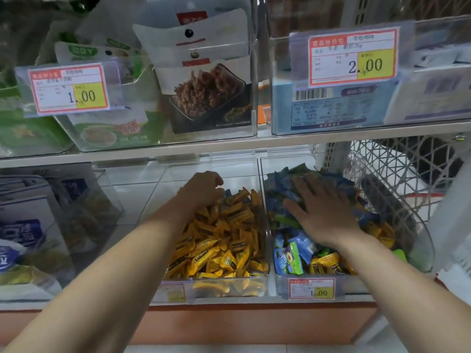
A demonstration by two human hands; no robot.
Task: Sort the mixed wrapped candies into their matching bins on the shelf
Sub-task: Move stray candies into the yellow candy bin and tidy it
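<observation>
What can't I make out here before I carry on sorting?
Head view only:
- Whether the left hand holds a candy: its curled fingers face away, behind the hand's back.
- Which candies lie under the right hand: the flat palm covers them.
- The price tag on the yellow-candy bin: blurred.
- Print on the wrappers: too small.

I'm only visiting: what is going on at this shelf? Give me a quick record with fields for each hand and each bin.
left hand: fingers curled, at the back of the left bin; any candy in it is hidden
right hand: flat, fingers spread, resting on the right bin's candies
left bin: almost all yellow candies
right bin: blue and green candies with stray yellow ones
sorting: not finished
</observation>
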